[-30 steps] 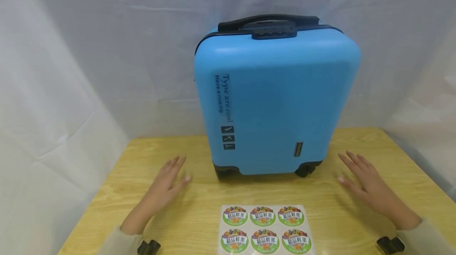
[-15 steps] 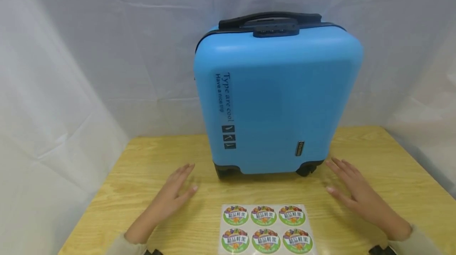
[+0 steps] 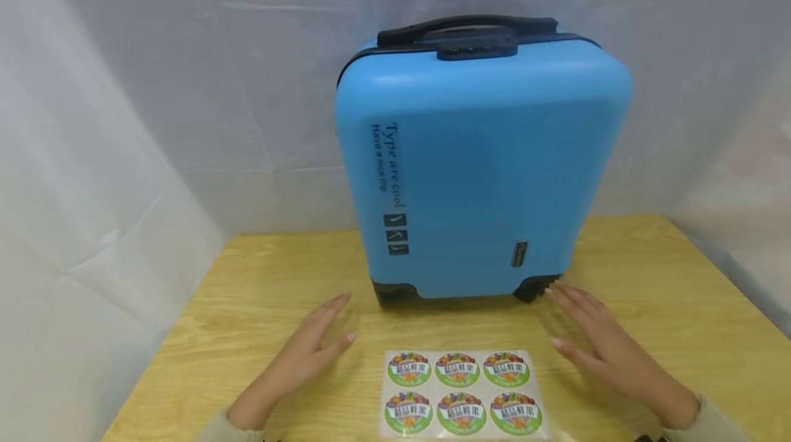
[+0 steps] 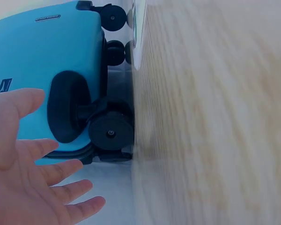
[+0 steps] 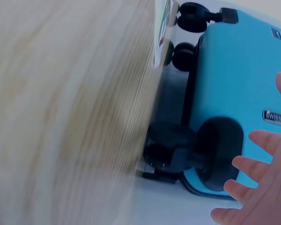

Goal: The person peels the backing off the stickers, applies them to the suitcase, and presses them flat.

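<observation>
A blue hard-shell suitcase [image 3: 476, 174] stands upright on the table, its black handle [image 3: 466, 27] on top and black wheels [image 4: 111, 131] below. In front of it lies a sheet of round fruit stickers [image 3: 460, 394] in two rows. My left hand [image 3: 303, 353] is held left of the sheet, fingers spread and holding nothing. On the sheet's other side is my right hand [image 3: 608, 349], its fingers extended, with nothing held. In the head view its fingertips overlap the suitcase's lower right corner; the right wrist view does not show clear contact.
The wooden table [image 3: 259, 277] carries the suitcase and the sticker sheet. White cloth [image 3: 185, 85] hangs behind the table and along both sides.
Both hands have moved inward and slightly toward the person, closer to the sticker sheet. The suitcase and sheet stay in place, with only a slight shift of the view.
</observation>
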{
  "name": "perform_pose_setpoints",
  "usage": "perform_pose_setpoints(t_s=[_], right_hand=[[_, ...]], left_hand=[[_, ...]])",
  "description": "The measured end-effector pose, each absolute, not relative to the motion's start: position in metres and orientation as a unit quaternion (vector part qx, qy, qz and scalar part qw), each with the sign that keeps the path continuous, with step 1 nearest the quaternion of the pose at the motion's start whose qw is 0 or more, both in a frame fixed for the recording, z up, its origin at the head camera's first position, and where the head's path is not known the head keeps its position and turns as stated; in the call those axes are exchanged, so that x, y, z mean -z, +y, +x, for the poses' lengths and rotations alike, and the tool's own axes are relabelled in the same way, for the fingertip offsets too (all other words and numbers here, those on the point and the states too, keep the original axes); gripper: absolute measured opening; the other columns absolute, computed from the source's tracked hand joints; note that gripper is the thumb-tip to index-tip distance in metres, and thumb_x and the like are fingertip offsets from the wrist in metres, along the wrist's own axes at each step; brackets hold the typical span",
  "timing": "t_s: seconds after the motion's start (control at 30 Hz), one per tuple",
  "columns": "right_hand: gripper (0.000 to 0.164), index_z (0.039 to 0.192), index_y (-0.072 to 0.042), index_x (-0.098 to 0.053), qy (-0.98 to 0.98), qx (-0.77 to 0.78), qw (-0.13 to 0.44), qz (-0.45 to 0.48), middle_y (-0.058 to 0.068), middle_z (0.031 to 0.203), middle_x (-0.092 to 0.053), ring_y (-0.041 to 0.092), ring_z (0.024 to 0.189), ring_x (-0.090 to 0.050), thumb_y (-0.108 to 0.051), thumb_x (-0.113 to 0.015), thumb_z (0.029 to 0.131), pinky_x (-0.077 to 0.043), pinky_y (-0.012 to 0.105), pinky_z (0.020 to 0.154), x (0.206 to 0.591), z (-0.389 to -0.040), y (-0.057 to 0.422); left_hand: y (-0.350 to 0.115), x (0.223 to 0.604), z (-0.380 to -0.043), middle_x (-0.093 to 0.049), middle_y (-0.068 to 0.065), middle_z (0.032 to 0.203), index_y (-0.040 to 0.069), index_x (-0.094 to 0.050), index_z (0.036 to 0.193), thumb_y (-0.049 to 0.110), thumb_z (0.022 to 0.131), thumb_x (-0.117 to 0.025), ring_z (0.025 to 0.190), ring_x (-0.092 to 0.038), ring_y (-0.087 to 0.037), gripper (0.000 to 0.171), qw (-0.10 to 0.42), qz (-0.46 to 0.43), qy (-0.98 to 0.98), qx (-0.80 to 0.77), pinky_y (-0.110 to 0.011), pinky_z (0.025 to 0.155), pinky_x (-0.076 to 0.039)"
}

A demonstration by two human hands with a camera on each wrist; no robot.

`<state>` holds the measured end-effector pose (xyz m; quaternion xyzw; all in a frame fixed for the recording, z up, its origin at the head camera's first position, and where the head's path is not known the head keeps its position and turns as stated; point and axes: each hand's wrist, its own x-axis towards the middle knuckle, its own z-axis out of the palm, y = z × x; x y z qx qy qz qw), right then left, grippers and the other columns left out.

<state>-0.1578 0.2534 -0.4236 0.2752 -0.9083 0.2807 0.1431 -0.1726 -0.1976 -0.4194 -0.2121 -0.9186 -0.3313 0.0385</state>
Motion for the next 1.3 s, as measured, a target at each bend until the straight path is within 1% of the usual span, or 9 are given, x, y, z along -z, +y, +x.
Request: perform_pose_setpoints(t_s=[0.13,0.23,0.4,0.5,0.67,0.83,1.03,1.2,1.3], right_hand=[[0.069,0.146,-0.012,-0.035,-0.908,-0.282,0.135,0.281,0.02,0.148,-0.032,0.049,0.13,-0.029,-0.02,-0.067,0.086,-0.028,0.073,0.091,0.421,-0.156,0.245],[0.069,0.146,-0.014,-0.035,-0.907,-0.28,0.135,0.284,0.02,0.148,-0.032,0.049,0.129,-0.03,-0.021,-0.068,0.085,-0.029,0.072,0.091,0.42,-0.154,0.239],[0.069,0.146,-0.015,-0.034,-0.903,-0.282,0.129,0.297,0.019,0.148,-0.033,0.05,0.129,-0.03,-0.021,-0.068,0.086,-0.031,0.072,0.09,0.42,-0.149,0.228],[0.068,0.146,-0.016,-0.034,-0.901,-0.29,0.116,0.3,0.017,0.148,-0.033,0.048,0.13,-0.03,-0.021,-0.067,0.087,-0.031,0.071,0.091,0.421,-0.148,0.22],[0.068,0.147,-0.019,-0.032,-0.899,-0.287,0.101,0.315,0.013,0.149,-0.033,0.046,0.131,-0.031,-0.024,-0.066,0.088,-0.032,0.069,0.092,0.422,-0.148,0.21],[0.07,0.148,-0.019,-0.031,-0.894,-0.281,0.102,0.333,0.009,0.151,-0.031,0.045,0.13,-0.032,-0.025,-0.066,0.088,-0.034,0.068,0.092,0.424,-0.147,0.202],[0.07,0.147,-0.021,-0.031,-0.891,-0.302,0.074,0.332,0.008,0.151,-0.032,0.04,0.133,-0.032,-0.026,-0.067,0.088,-0.034,0.066,0.095,0.427,-0.148,0.194],[0.064,0.146,-0.016,-0.035,-0.889,-0.299,0.054,0.343,0.008,0.15,-0.033,0.039,0.134,-0.032,-0.029,-0.064,0.09,-0.034,0.064,0.096,0.427,-0.149,0.185],[0.062,0.145,-0.014,-0.036,-0.888,-0.293,0.048,0.352,0.01,0.149,-0.035,0.04,0.133,-0.033,-0.03,-0.062,0.091,-0.035,0.063,0.096,0.428,-0.149,0.181]], left_hand=[[-0.192,0.42,-0.171,-0.032,-0.014,0.15,0.007,-0.032,0.146,0.032,0.092,-0.059,0.136,-0.03,-0.038,0.065,0.015,-0.203,-0.91,0.361,-0.057,0.107,-0.024],[-0.187,0.421,-0.168,-0.031,-0.013,0.15,0.008,-0.032,0.146,0.032,0.092,-0.06,0.137,-0.029,-0.037,0.066,-0.018,-0.192,-0.899,0.393,-0.057,0.108,-0.024],[-0.182,0.422,-0.164,-0.031,-0.017,0.15,0.004,-0.03,0.146,0.029,0.092,-0.061,0.136,-0.029,-0.039,0.067,-0.059,-0.206,-0.866,0.451,-0.058,0.105,-0.027],[-0.179,0.423,-0.163,-0.035,-0.021,0.146,0.0,-0.031,0.144,0.026,0.092,-0.061,0.133,-0.032,-0.042,0.066,-0.066,-0.219,-0.848,0.478,-0.06,0.102,-0.031],[-0.174,0.426,-0.164,-0.039,-0.028,0.141,-0.005,-0.032,0.142,0.019,0.091,-0.062,0.128,-0.037,-0.045,0.064,-0.081,-0.212,-0.824,0.52,-0.06,0.101,-0.033],[-0.17,0.432,-0.165,-0.04,-0.029,0.139,-0.008,-0.03,0.142,0.017,0.089,-0.064,0.127,-0.038,-0.047,0.067,-0.107,-0.206,-0.811,0.538,-0.057,0.1,-0.035],[-0.167,0.434,-0.165,-0.041,-0.031,0.137,-0.01,-0.03,0.14,0.012,0.087,-0.065,0.125,-0.038,-0.048,0.067,-0.127,-0.206,-0.799,0.55,-0.055,0.1,-0.037],[-0.163,0.433,-0.164,-0.039,-0.03,0.139,-0.008,-0.03,0.141,0.01,0.088,-0.064,0.127,-0.037,-0.047,0.066,-0.172,-0.187,-0.784,0.566,-0.054,0.101,-0.036],[-0.16,0.433,-0.163,-0.04,-0.029,0.14,-0.007,-0.031,0.141,0.012,0.088,-0.065,0.127,-0.037,-0.046,0.066,-0.186,-0.179,-0.784,0.565,-0.054,0.101,-0.036]])
